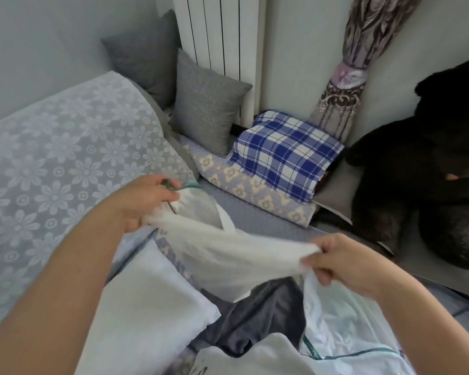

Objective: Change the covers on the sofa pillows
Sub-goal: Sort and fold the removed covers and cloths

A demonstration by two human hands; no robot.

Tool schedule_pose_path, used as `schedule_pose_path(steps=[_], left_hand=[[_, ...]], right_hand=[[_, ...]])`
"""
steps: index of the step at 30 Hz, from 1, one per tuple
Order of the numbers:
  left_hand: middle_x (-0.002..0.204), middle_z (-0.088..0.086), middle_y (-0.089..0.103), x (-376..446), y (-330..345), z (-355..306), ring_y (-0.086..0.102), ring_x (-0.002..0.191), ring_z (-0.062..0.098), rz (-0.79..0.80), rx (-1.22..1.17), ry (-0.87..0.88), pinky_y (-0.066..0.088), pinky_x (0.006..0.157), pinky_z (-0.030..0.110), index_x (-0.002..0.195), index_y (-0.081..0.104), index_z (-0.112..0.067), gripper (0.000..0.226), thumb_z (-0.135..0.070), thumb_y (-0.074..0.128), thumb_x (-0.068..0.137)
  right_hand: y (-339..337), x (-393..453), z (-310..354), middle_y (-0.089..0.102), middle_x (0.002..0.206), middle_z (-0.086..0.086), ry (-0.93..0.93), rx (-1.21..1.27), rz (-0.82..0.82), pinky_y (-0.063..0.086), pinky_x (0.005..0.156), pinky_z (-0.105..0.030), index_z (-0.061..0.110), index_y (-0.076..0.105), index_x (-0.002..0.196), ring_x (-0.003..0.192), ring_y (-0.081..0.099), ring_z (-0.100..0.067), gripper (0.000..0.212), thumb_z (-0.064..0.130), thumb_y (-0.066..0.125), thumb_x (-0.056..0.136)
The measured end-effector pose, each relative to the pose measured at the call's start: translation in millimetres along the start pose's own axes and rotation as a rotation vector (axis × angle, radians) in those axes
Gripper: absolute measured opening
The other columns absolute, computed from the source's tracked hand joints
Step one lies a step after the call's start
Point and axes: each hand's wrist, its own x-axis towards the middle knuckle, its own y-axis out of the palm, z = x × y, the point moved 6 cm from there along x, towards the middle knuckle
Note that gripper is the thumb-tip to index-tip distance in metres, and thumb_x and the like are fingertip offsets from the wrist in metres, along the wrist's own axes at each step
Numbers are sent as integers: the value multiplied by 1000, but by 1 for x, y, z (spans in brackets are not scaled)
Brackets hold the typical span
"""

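Note:
A white pillow cover (228,250) with thin green piping is stretched between both hands above the sofa seat. My left hand (149,198) pinches one corner of it near the green edge. My right hand (344,261) grips the opposite edge, bunched in the fingers. Below lies a bare white pillow (146,301), and a dark grey cover (257,318) is crumpled beside it. More white fabric (344,339) with a green line hangs under my right hand.
Two grey cushions (206,106) lean against the radiator (220,31). A blue checked pillow (284,152) lies on a floral pillow (249,190). A lace throw (65,158) covers the sofa back at left. A big dark plush toy (431,171) sits at right, beside a tied curtain (347,82).

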Motion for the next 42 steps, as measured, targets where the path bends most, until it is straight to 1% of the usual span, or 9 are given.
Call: schedule_pose_path(steps=[4, 7, 12, 17, 25, 32, 36, 39, 42], left_hand=[[91, 17, 54, 61, -21, 4, 49, 71, 26, -90, 497, -131, 39, 55, 29, 104, 63, -2, 10, -6, 58, 97], [110, 23, 60, 105, -23, -18, 60, 93, 37, -200, 849, 14, 47, 72, 37, 115, 59, 4, 22, -10, 46, 103], [130, 25, 57, 139, -35, -71, 56, 116, 42, -330, 786, 263, 45, 96, 45, 128, 55, 3, 32, -12, 46, 102], [97, 21, 58, 140, -68, -71, 56, 91, 36, -391, 517, 298, 41, 74, 39, 105, 61, 1, 19, -9, 51, 93], [91, 20, 61, 151, -123, 141, 59, 84, 35, -313, 582, -18, 45, 72, 39, 97, 58, -6, 10, -12, 50, 96], [153, 21, 30, 84, -116, 373, 34, 138, 40, -276, 844, -645, 36, 109, 49, 152, 30, -10, 56, -29, 46, 102], [141, 16, 37, 55, -57, 411, 43, 129, 36, -38, 805, -604, 44, 103, 44, 150, 35, -21, 55, -28, 50, 97], [139, 14, 42, 51, -22, 412, 53, 120, 33, 76, 709, -538, 49, 96, 41, 147, 42, -21, 50, -24, 49, 98], [139, 11, 50, 61, 6, 413, 58, 114, 27, 120, 649, -457, 50, 92, 36, 141, 50, -21, 43, -23, 51, 98]], right_hand=[[-16, 56, 20, 62, 67, -10, 28, -80, -480, 42, 61, -33, 7, 74, 81, 60, 51, -22, 17, 11, 63, 93], [-9, 100, 44, 71, 77, -13, 37, -40, -511, 58, 77, -46, 8, 77, 90, 76, 67, -28, 13, 10, 65, 91], [-35, 98, 98, 70, 80, -6, -99, 4, -678, 60, 72, -40, 16, 74, 77, 76, 65, -24, 19, 3, 66, 89], [-18, 62, 121, 70, 77, -4, -293, 23, -523, 50, 64, -24, 17, 76, 85, 67, 59, -10, 21, -3, 71, 84], [163, 126, -11, 68, 77, -4, 23, -235, -101, 38, 49, -18, 18, 75, 82, 55, 53, -7, 28, -4, 58, 86], [309, 144, -135, 66, 111, -15, 150, -547, 523, 43, 83, -31, 5, 67, 103, 110, 60, -33, 21, 9, 51, 91], [272, 145, -173, 68, 106, -3, 284, -587, 411, 42, 85, -25, 12, 73, 112, 107, 62, -22, 29, 11, 48, 97], [206, 150, -228, 67, 73, 12, 515, -446, 119, 45, 69, -20, 37, 75, 78, 86, 65, -17, 32, 11, 60, 90], [167, 141, -291, 67, 89, -10, 743, -42, -115, 49, 72, -32, 21, 72, 80, 79, 58, -26, 20, 7, 62, 89]])
